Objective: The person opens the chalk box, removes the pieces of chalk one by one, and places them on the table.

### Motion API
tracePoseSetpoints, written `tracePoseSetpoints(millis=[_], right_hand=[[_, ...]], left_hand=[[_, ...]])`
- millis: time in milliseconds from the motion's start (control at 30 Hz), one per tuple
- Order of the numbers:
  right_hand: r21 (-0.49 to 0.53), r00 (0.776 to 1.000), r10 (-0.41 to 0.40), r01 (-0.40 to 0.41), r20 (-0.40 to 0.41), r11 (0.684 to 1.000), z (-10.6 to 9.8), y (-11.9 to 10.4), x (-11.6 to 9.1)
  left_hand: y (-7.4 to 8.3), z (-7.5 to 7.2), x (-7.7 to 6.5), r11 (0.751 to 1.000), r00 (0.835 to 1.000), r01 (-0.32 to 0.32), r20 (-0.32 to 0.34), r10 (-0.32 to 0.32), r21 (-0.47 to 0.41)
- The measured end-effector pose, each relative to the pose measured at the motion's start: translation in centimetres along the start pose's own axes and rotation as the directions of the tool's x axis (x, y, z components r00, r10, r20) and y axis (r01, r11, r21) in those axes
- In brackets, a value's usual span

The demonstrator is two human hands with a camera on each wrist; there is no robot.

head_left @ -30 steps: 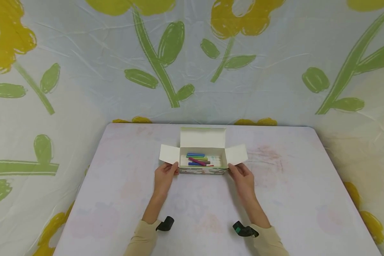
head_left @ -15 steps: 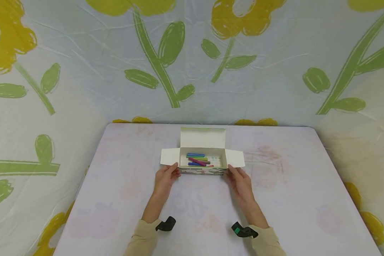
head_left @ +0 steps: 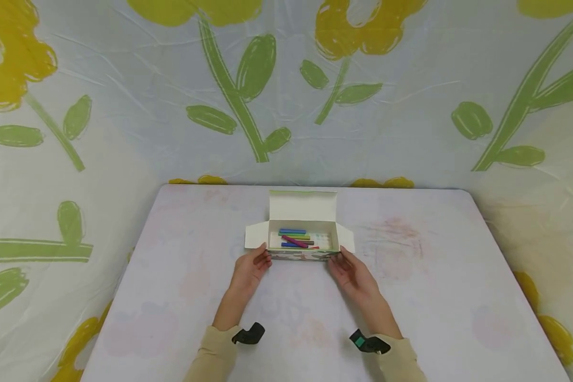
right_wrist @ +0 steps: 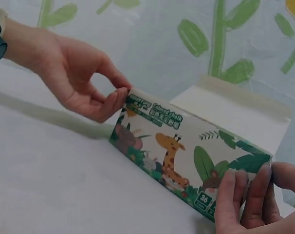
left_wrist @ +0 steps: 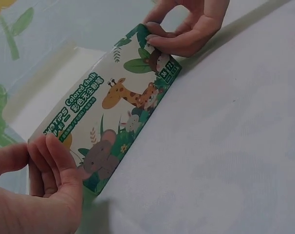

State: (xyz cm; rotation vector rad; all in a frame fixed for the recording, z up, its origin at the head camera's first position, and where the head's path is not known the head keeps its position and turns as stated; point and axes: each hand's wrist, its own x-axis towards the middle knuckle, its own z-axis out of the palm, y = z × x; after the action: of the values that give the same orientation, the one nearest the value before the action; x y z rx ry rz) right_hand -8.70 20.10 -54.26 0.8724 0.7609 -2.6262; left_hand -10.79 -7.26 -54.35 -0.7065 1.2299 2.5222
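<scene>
An open cardboard chalk box [head_left: 302, 255] sits toward the back of the table, its lid [head_left: 303, 206] raised at the rear. Several coloured chalk sticks [head_left: 296, 242] lie inside, mostly toward the left. My left hand [head_left: 249, 271] pinches the front left corner, thumb at the side edge and fingers against the printed front. At the front right corner my right hand [head_left: 358, 277] pinches likewise. A white side flap [head_left: 256, 235] sticks out at the left and another flap [head_left: 346, 239] at the right. "Colored chalk" lettering and a giraffe [left_wrist: 119, 93] show on the front in the left wrist view.
The table [head_left: 296, 323] has a pale, faintly patterned cover. Behind it and at both sides hangs a cloth [head_left: 286, 106] printed with yellow flowers and green leaves. Each wrist bears a black camera [head_left: 249, 333].
Both side flaps have swung inward and now reach out less far from the box. My hands have shifted slightly inward with them, still at the front corners. The box and chalk have stayed put.
</scene>
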Motion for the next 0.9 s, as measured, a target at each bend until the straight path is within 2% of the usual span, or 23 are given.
tracePoseSetpoints(millis=[133, 267, 400, 500, 733, 833, 900], right_hand=[[-0.047, 1.0, -0.007, 0.009, 0.025, 0.999, -0.3, -0.2, -0.1], [-0.139, 0.998, -0.042, 0.049, 0.051, 0.989, -0.5, -0.4, -0.2], [-0.223, 0.994, -0.076, 0.091, 0.076, 0.97, -0.5, -0.5, -0.2], [-0.236, 0.992, -0.1, 0.117, 0.083, 0.965, -0.3, -0.4, -0.2], [-0.279, 0.98, -0.187, 0.2, 0.074, 0.939, 0.0, 0.0, 0.0], [-0.326, 0.973, -0.218, 0.229, 0.071, 0.917, 0.1, 0.2, 0.1], [-0.385, 0.97, -0.231, 0.241, 0.073, 0.891, 0.1, 0.3, 0.1]], left_hand=[[-0.4, 0.0, 0.3, 0.999, 0.999, -0.036, -0.017, 0.037, 0.037], [-0.9, 0.3, 0.0, 0.988, 0.997, -0.074, -0.027, 0.078, 0.136], [-1.4, 0.6, -0.2, 0.967, 0.996, -0.073, -0.024, 0.082, 0.245], [-1.6, 1.0, -0.2, 0.952, 0.997, -0.069, -0.006, 0.074, 0.3], [-1.5, 1.9, -0.2, 0.941, 0.999, -0.046, 0.041, 0.034, 0.334], [-1.5, 2.1, 0.0, 0.941, 0.999, -0.037, 0.036, 0.027, 0.337], [-1.6, 2.2, 0.1, 0.941, 0.999, -0.032, 0.032, 0.023, 0.336]])
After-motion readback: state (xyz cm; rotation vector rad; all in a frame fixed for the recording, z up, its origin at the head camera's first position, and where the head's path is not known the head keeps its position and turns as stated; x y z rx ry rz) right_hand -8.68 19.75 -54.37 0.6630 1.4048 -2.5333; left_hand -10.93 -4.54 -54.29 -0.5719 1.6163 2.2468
